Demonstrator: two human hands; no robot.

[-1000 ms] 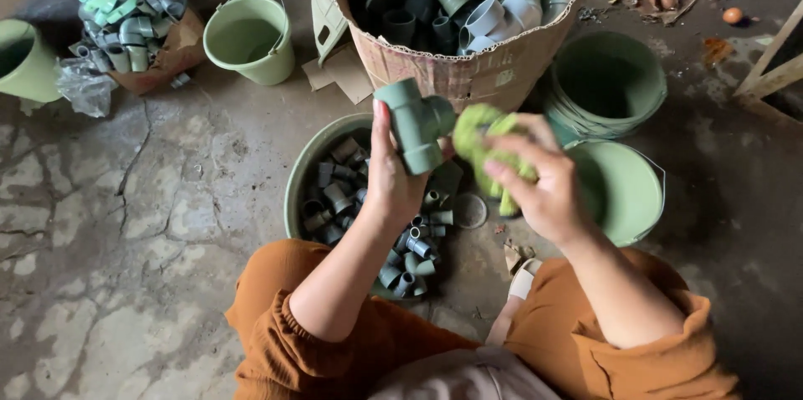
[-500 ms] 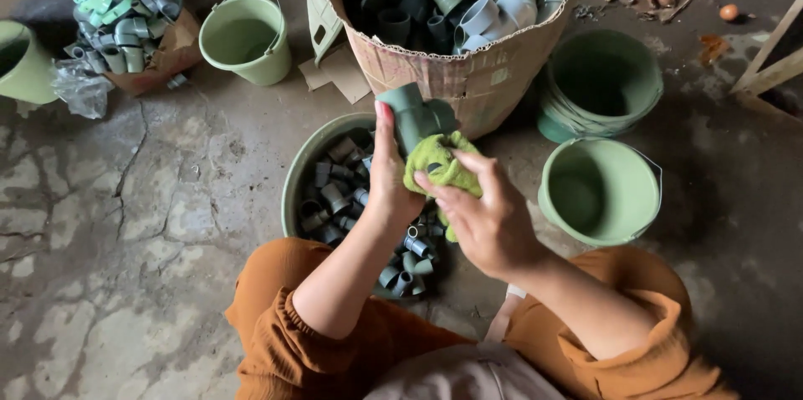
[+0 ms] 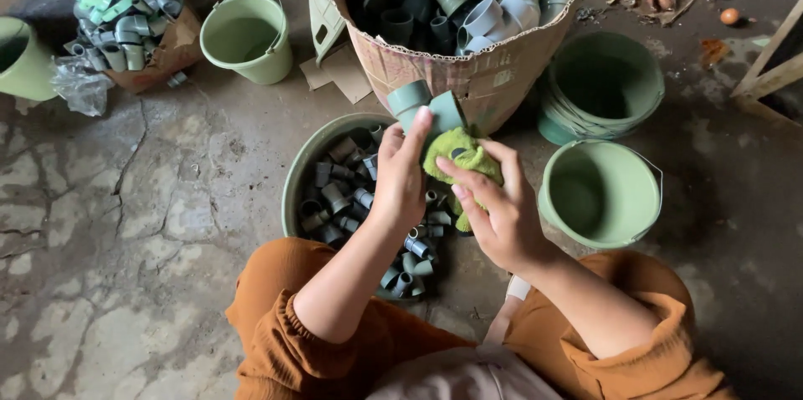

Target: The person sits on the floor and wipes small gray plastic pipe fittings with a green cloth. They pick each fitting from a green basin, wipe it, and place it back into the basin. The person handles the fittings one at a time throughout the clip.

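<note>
I am gripping a green pipe fitting (image 3: 425, 107) in my left hand (image 3: 400, 178), lifting it over the basin of small fittings (image 3: 303, 178) so its sides are turned towards me. My right hand (image 3: 493, 207) is closing around a yellow-green cloth (image 3: 458, 157) and pressing it against the fitting's right side. An empty green bucket (image 3: 602, 192) is sitting near on the right, and the cardboard box (image 3: 468, 74) of fittings stands just beyond.

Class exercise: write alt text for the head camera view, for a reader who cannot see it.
A person's left hand holds a grey-green plastic pipe fitting while the right hand presses a yellow-green cloth against it, above a round basin of small grey fittings. A cardboard box of fittings and green buckets stand around.
</note>
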